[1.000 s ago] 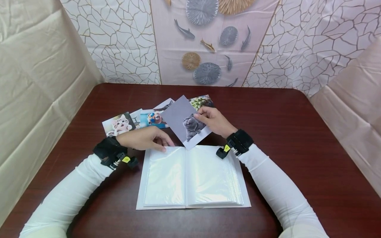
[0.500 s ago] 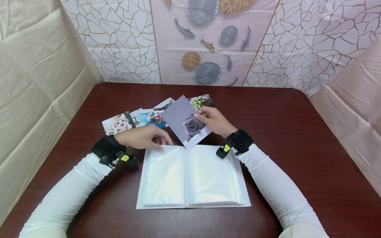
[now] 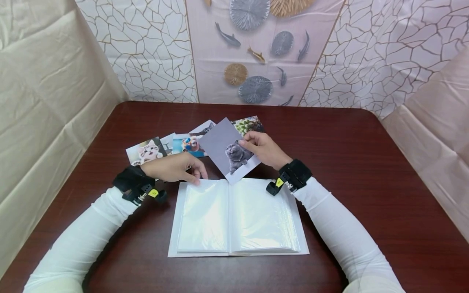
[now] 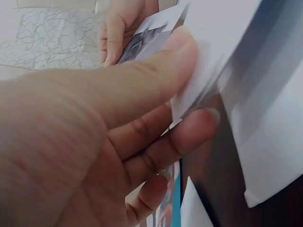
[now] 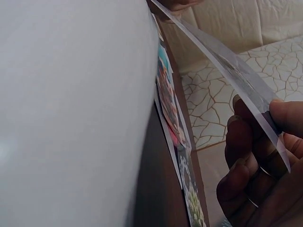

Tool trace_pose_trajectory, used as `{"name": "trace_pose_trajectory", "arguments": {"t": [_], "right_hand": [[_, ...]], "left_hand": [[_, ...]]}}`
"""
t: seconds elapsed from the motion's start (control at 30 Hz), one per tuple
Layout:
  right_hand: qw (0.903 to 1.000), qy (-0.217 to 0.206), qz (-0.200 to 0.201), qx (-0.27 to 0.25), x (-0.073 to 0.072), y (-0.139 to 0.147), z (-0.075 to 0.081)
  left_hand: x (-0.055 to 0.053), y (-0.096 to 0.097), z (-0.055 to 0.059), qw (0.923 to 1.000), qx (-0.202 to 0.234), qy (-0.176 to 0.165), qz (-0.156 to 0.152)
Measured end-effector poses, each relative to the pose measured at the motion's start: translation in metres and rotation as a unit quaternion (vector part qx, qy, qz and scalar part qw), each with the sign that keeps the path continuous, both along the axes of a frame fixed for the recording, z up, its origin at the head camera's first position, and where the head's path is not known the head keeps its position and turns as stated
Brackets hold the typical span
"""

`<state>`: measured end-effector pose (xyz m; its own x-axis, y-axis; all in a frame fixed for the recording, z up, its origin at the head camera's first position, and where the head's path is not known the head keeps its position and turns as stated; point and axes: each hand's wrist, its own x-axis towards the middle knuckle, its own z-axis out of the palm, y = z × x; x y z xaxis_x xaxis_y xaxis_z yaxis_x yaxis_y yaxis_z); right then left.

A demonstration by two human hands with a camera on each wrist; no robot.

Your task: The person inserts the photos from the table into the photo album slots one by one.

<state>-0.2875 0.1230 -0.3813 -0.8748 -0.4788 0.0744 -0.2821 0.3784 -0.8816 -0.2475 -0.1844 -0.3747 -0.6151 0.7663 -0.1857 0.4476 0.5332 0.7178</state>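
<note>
Head view: right hand (image 3: 264,149) pinches the cat photo (image 3: 230,151) (tilted); left hand (image 3: 175,168) pinches an album (image 3: 234,217) sleeve's corner.

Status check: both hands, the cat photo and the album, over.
Right hand pinches grey cat photo above open album. Left hand pinches the left sleeve's top edge. Loose photos behind, nothing blocking.

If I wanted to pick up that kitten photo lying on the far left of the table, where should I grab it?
Pinch the kitten photo by its bare left edge, coming from the left. It lies flat, and its right side seems tucked under the next print, with the left hand just below.
</note>
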Motion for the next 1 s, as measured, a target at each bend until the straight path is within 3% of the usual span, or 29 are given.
{"name": "trace_pose_trajectory", "arguments": {"t": [0.27, 0.63, 1.0], "right_hand": [[1.0000, 0.004, -0.001, 0.008, -0.0008, -0.0007, -0.0014], [0.9998, 0.006, -0.006, 0.017, -0.0008, 0.0006, -0.0027], [0.9999, 0.003, 0.000, 0.012, -0.0012, -0.0006, -0.0041]], "left_hand": [[0.0023, 0.0034, -0.0008, 0.9996, 0.020, 0.015, -0.012], [0.0004, 0.0082, -0.0068, 0.9993, -0.002, 0.036, -0.012], [0.0011, 0.0095, -0.0076, 0.9994, 0.021, 0.027, 0.002]]}}
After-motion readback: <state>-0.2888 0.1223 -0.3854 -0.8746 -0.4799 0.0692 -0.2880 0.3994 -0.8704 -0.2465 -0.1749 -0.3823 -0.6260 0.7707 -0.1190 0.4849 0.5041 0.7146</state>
